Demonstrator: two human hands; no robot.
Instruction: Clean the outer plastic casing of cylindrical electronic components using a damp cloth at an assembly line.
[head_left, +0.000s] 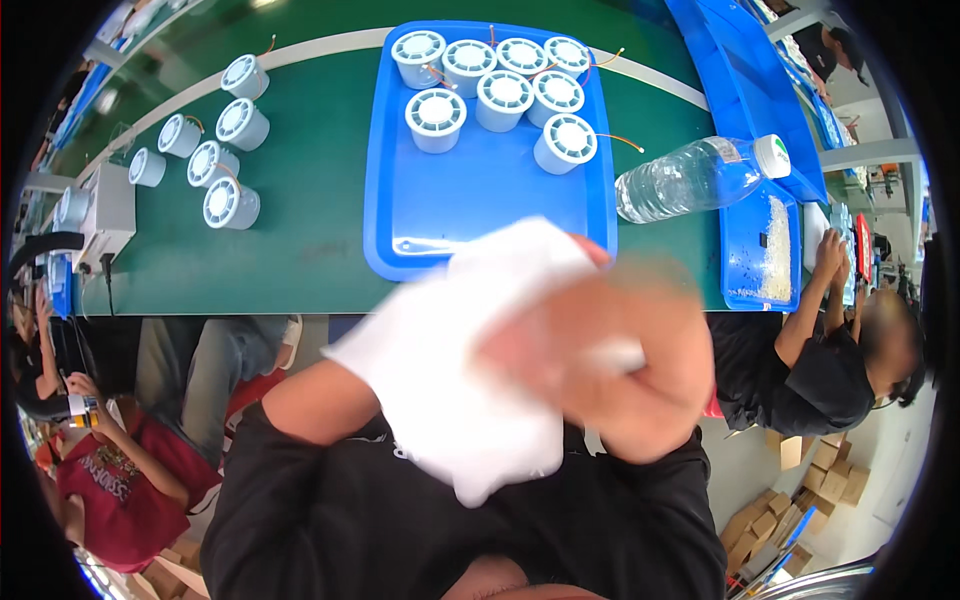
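A crumpled white sheet, cloth or soft plastic, I cannot tell which, hangs before my chest over the tray's near edge. My right hand is smeared by motion, its fingers curled against the sheet; a bit of white pokes out on the hand's other side. The left forearm passes behind the sheet, which hides most of that hand; a reddish fingertip shows at the sheet's upper right edge. Beyond lies a blue tray with several white round housings, their tops slotted, thin wires coming from some.
More white housings stand on the green table at left, near a white box. A clear bottle lies right of the tray. Farther right is a blue bin with small whitish pieces. Co-workers sit on both sides.
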